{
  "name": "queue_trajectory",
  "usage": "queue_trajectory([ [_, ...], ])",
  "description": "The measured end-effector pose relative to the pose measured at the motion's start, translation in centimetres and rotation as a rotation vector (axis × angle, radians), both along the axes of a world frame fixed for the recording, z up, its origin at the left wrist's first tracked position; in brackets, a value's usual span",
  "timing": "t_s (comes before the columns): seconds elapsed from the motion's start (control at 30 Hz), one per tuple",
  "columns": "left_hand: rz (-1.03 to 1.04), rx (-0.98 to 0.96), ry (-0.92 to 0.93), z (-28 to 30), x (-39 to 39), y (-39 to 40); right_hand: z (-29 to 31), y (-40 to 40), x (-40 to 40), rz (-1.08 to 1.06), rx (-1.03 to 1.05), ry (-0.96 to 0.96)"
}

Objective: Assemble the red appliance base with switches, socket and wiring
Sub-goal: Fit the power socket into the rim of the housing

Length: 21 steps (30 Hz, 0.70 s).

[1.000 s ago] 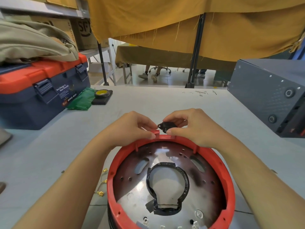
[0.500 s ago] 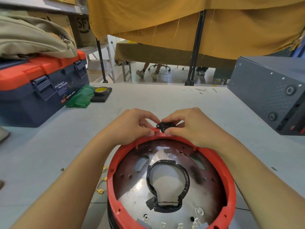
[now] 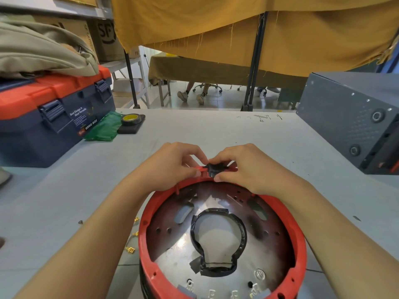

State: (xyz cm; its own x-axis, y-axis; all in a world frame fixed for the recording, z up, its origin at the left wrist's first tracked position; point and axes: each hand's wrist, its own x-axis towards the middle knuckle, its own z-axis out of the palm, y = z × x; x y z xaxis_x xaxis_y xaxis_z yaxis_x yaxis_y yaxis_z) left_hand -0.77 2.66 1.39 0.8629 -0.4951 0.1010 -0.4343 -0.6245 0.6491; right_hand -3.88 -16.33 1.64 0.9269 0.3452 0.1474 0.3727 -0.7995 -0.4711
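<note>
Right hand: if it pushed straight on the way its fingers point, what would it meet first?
The right hand points left, across the small black part it pinches; next comes the left hand, seemingly touching.

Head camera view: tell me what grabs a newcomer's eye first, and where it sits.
The round red appliance base fills the near centre of the grey table, its shiny metal floor showing. At its far rim the left hand and right hand pinch a small black part. A navy and orange toolbox sits far left.
</note>
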Motion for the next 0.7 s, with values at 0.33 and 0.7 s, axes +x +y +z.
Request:
queue_trajectory([
  [0.33,-0.089,0.133,-0.11,0.3,-0.5,-0.1,1.5,-2.0,-0.6,0.049,-0.125,0.087],
  [0.7,-0.086,0.287,-0.22,0.0,-0.6,-0.5,1.1,-1.7,-0.5,-0.032,-0.184,0.111],
])
